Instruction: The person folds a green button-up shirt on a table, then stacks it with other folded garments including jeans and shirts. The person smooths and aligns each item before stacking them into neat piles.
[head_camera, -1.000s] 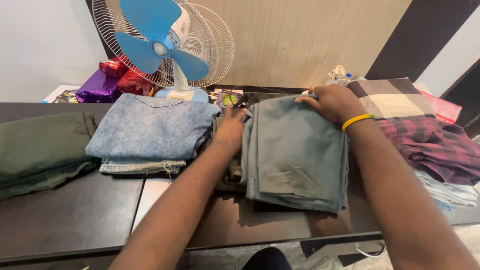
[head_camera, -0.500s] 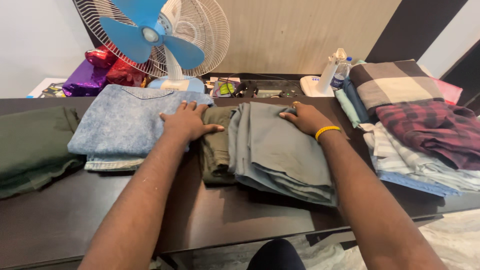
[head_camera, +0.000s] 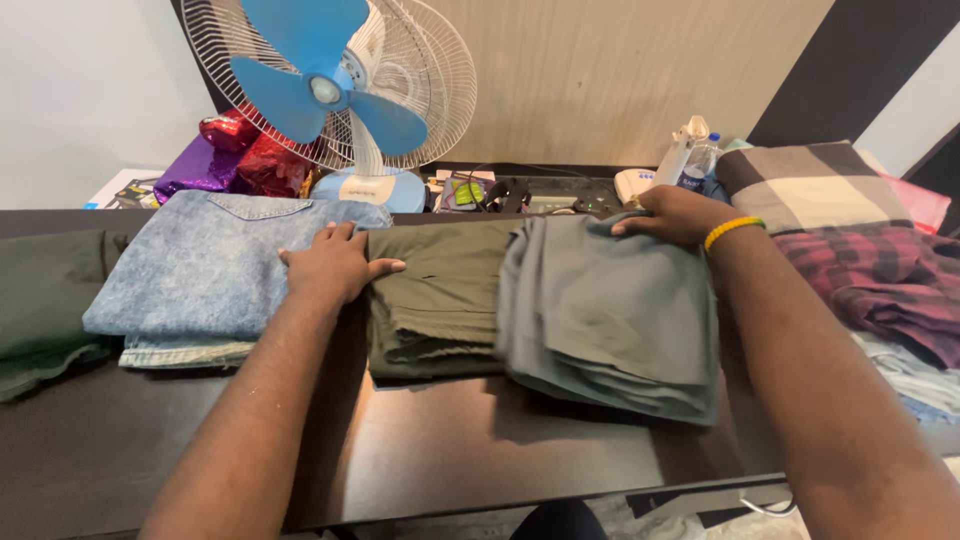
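Since half a second ago both of my hands have slid apart — the left hand now lies flat, fingers spread, on the seam between the faded denim jeans and the olive folded trousers, gripping nothing. My right hand has moved to the far edge of the grey folded trousers and its fingers curl over the top corner, pinching the cloth. That grey stack lies on the dark table, overlapping the olive pair's right side. I judge the step in hand to be lining up the folded piles in a row — next calls for tugging the grey stack square while the left palm pins its neighbours.
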